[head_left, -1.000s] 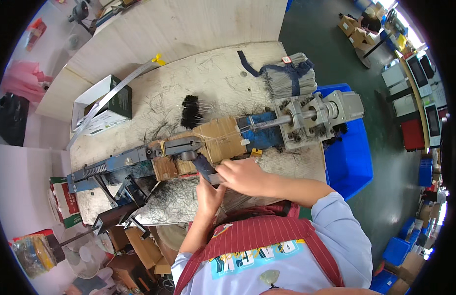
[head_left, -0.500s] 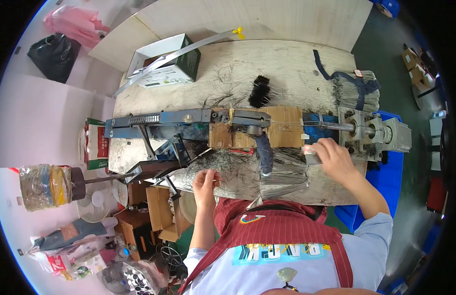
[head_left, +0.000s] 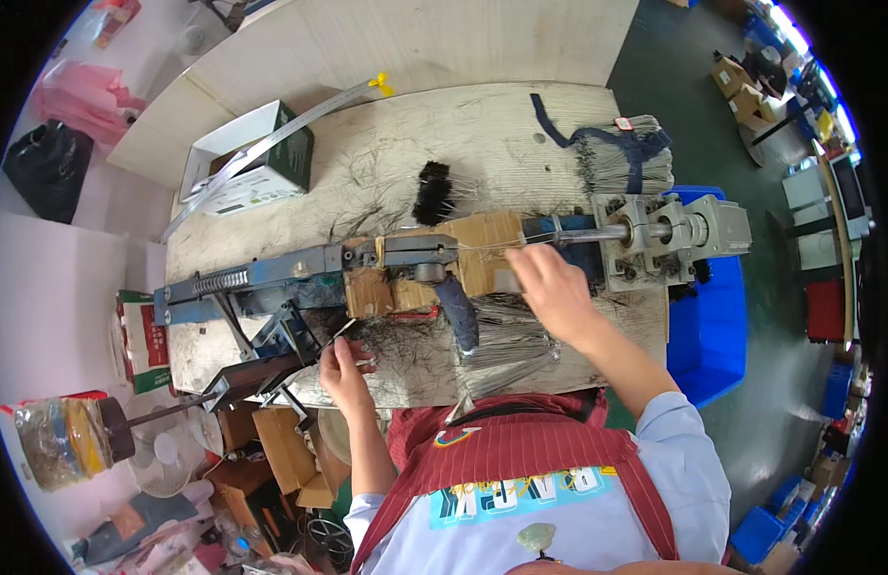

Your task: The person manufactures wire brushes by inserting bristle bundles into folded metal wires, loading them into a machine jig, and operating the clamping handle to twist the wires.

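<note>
Over the right edge of the cardboard pad (head_left: 482, 259), my right hand (head_left: 551, 292) has its fingertips bent together just below a thin wire (head_left: 487, 248). The wire runs from the blue metal clamp (head_left: 420, 251) toward the steel spindle (head_left: 597, 234). A small pale grey block shows beside these fingers; whether they grip it or the wire cannot be made out. My left hand (head_left: 346, 376) is loosely curled, fingers apart, beside the light-tipped thin rod (head_left: 345, 329) of the bench machine. A dark cloth-wrapped handle (head_left: 460, 316) hangs below the clamp.
Bundled wires (head_left: 511, 350) lie at the near edge. Black bristle brushes (head_left: 431, 195) and a cloth-tied wire bundle (head_left: 611, 163) are farther back. A box (head_left: 290, 158) stands back left with a metal strip (head_left: 281, 134) across it. A blue bin (head_left: 707, 335) sits at the right.
The head view has shifted and tilted. My right hand has moved left and up, from beside the cardboard to over its edge near the wire. My left hand has come closer to the rod.
</note>
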Available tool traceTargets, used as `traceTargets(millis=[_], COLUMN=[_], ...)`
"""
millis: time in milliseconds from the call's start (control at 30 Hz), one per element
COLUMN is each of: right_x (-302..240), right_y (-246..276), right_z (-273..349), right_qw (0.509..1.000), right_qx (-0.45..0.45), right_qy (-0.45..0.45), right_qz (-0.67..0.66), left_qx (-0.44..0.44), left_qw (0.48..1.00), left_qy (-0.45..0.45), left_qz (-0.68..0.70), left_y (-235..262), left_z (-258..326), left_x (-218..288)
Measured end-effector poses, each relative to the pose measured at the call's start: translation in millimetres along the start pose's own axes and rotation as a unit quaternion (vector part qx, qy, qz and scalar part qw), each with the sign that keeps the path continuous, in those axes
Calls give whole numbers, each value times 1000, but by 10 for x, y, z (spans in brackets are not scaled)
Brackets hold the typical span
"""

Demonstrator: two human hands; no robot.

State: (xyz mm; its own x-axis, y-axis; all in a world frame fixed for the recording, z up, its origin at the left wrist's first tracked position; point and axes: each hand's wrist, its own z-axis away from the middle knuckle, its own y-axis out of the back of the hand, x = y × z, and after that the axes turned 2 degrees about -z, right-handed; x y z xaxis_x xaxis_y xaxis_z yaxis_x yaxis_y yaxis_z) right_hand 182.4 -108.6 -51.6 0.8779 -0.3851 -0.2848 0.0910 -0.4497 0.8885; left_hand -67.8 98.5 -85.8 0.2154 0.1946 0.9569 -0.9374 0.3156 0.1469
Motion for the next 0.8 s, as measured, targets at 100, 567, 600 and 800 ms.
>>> traceTargets(millis=[100, 567, 600, 800], right_x=[-51, -47, -86, -52], right_y=[12, -35, -69, 158], right_z=[-35, -97, -110, 67], right_qw=[995, 969, 978, 936], right_qx=[-85, -142, -102, -95], right_qy=[53, -191, -174, -216], right_qz=[-15, -69, -53, -262], left_qx=[0, 31, 32, -113], left_qw=[1000, 985, 980, 992], left_qy=[-17, -140, -162, -38], left_qz=[-26, -100, -108, -35], left_y=[-23, 16, 2, -133], left_z=[-32, -125, -130, 301], left_x=[-28, -277, -283, 129])
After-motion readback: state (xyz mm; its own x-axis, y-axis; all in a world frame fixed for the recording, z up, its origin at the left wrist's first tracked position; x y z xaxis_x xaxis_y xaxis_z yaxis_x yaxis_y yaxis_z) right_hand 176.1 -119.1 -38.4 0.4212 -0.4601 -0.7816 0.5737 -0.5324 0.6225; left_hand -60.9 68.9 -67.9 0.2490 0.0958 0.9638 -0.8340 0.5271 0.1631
